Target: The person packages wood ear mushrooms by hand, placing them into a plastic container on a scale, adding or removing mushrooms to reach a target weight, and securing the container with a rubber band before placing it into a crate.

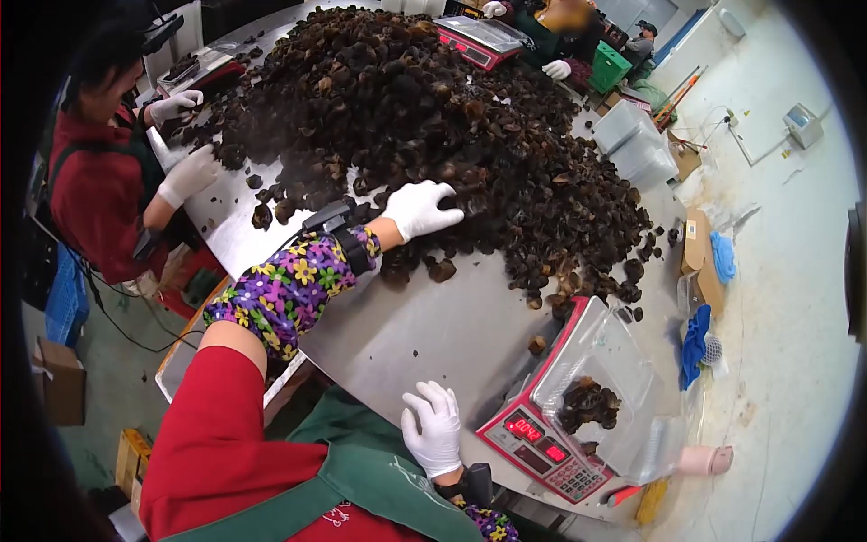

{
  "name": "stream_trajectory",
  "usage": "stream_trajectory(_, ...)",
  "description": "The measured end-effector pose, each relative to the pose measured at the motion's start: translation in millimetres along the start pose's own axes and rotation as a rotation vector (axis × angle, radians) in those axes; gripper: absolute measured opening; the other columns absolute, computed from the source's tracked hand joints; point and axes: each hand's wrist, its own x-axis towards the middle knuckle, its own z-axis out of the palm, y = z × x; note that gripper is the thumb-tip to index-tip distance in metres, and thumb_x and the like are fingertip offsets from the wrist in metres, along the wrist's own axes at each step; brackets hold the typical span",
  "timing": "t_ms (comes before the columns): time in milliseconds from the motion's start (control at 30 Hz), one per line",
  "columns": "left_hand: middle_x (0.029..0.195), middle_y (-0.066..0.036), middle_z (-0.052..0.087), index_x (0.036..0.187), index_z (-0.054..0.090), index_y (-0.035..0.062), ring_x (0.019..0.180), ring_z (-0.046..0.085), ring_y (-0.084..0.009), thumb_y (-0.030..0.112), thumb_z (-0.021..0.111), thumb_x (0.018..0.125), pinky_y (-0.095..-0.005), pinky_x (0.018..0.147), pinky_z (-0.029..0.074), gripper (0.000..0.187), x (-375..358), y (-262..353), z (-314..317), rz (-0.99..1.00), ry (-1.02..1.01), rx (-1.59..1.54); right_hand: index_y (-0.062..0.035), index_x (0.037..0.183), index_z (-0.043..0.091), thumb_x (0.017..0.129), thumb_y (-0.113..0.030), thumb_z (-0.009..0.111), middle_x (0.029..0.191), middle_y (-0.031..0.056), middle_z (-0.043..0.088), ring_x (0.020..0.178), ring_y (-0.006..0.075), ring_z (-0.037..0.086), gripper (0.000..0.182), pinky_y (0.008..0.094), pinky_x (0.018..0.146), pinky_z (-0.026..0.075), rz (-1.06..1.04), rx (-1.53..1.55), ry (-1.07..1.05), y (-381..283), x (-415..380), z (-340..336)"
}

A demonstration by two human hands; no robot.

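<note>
A large heap of dark brown, dried mushroom-like pieces (388, 99) covers much of the metal table (397, 330). At its near edge, my left hand (417, 210) reaches over the pieces in a white glove, thumb and fingers apart, with nothing visible between them. My right hand (433, 428), also gloved in white, is raised near the table's front edge, fingers loosely bent and holding nothing I can see. To its right stands a red digital scale (542, 452) with lit red digits. On the scale is a clear plastic tray (623, 361) holding a small clump of the pieces (589, 405).
A co-worker (99, 199) in red works at the left, gloved hands by the heap. Another red scale (474, 43) and more people are at the far end. Clear plastic bins (632, 140), a cardboard box (700, 253) and blue cloths (694, 348) line the right side.
</note>
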Motion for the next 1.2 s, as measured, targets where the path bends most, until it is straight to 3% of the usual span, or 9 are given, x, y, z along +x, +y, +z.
stream_trajectory(67, 0.112, -0.015, 0.067, 0.121, 0.067, 0.0189, 0.105, 0.062, -0.0383, 0.044, 0.067, 0.084, -0.0474, 0.089, 0.054, 0.045, -26.0, 25.4, 11.2, 0.143, 0.064, 0.103, -0.0099, 0.111, 0.068, 0.083, -0.009, 0.070, 0.122, 0.0125, 0.060, 0.122, 0.0353, 0.055, 0.029, 0.0538, 0.107, 0.040, -0.017, 0.002, 0.012, 3.0, -1.9, 2.9)
stream_trajectory(233, 0.112, -0.006, 0.059, 0.114, 0.066, 0.0215, 0.103, 0.057, -0.0310, 0.031, 0.070, 0.084, -0.0465, 0.081, 0.051, 0.032, -95.2, 79.2, 31.7, 0.422, -0.015, 0.149, -0.0086, 0.110, 0.068, 0.082, -0.007, 0.069, 0.121, 0.0141, 0.060, 0.119, 0.0374, 0.055, 0.028, 0.0540, 0.106, 0.041, -0.023, 0.005, 0.044, 2.1, -3.0, 3.0)
stream_trajectory(400, 0.138, -0.011, 0.055, 0.126, 0.062, 0.0216, 0.119, 0.055, -0.0326, 0.028, 0.072, 0.083, -0.0449, 0.092, 0.048, 0.045, -172.2, 88.5, 52.1, 0.612, 0.027, 0.101, -0.0065, 0.107, 0.067, 0.081, -0.006, 0.068, 0.116, 0.0166, 0.061, 0.114, 0.0399, 0.056, 0.026, 0.0537, 0.103, 0.043, -0.017, 0.000, 0.076, 1.9, -6.0, 3.2)
stream_trajectory(467, 0.136, -0.011, 0.057, 0.124, 0.063, 0.0218, 0.119, 0.057, -0.0326, 0.027, 0.072, 0.079, -0.0454, 0.096, 0.047, 0.046, -197.8, 85.4, 43.6, 0.638, 0.023, 0.058, -0.0056, 0.105, 0.066, 0.081, -0.006, 0.069, 0.113, 0.0173, 0.061, 0.112, 0.0401, 0.057, 0.024, 0.0532, 0.102, 0.044, 0.045, -0.013, 0.050, 3.7, -8.8, 4.9)
stream_trajectory(600, 0.133, -0.012, 0.058, 0.124, 0.064, 0.0216, 0.116, 0.059, -0.0320, 0.024, 0.073, 0.078, -0.0480, 0.096, 0.047, 0.047, -233.0, 64.1, 26.3, 0.457, 0.133, 0.050, -0.0057, 0.102, 0.067, 0.080, -0.001, 0.068, 0.111, 0.0144, 0.063, 0.109, 0.0375, 0.058, 0.023, 0.0512, 0.100, 0.045, 0.005, 0.057, 0.145, 0.7, -3.5, 3.0)
stream_trajectory(800, 0.130, -0.022, 0.057, 0.123, 0.062, 0.0013, 0.116, 0.057, -0.0404, 0.015, 0.073, 0.081, -0.0456, 0.100, 0.046, 0.045, -244.6, 12.5, 13.7, 0.016, 0.203, -0.042, -0.0078, 0.107, 0.068, 0.080, 0.000, 0.067, 0.111, 0.0122, 0.063, 0.110, 0.0361, 0.058, 0.028, 0.0493, 0.101, 0.045, 0.020, 0.071, 0.156, -0.3, -2.7, 0.9)
stream_trajectory(1000, 0.130, -0.019, 0.058, 0.125, 0.062, 0.0053, 0.119, 0.057, -0.0358, 0.002, 0.067, 0.086, -0.0425, 0.103, 0.046, 0.040, -225.0, 2.1, 20.3, -0.197, 0.522, -0.482, -0.0067, 0.110, 0.066, 0.083, -0.002, 0.067, 0.115, 0.0133, 0.062, 0.111, 0.0373, 0.058, 0.028, 0.0516, 0.103, 0.044, 0.012, 0.065, 0.135, 2.5, -5.3, 1.5)
stream_trajectory(1133, 0.129, -0.015, 0.060, 0.121, 0.066, 0.0068, 0.118, 0.058, -0.0342, 0.002, 0.067, 0.087, -0.0401, 0.104, 0.045, 0.034, -203.9, 20.7, 5.9, -0.074, 0.492, -0.485, -0.0068, 0.110, 0.066, 0.083, -0.001, 0.066, 0.115, 0.0130, 0.063, 0.112, 0.0369, 0.058, 0.028, 0.0500, 0.102, 0.045, 0.020, 0.082, 0.160, 1.9, -5.6, 1.5)
stream_trajectory(1200, 0.125, -0.014, 0.062, 0.117, 0.068, 0.0069, 0.116, 0.059, -0.0331, 0.003, 0.068, 0.087, -0.0408, 0.102, 0.046, 0.031, -202.9, 24.7, -0.9, 0.066, 0.460, -0.240, -0.0068, 0.110, 0.066, 0.083, 0.000, 0.065, 0.114, 0.0127, 0.063, 0.111, 0.0364, 0.059, 0.028, 0.0488, 0.101, 0.046, 0.032, 0.095, 0.177, 2.1, -8.1, 0.7)
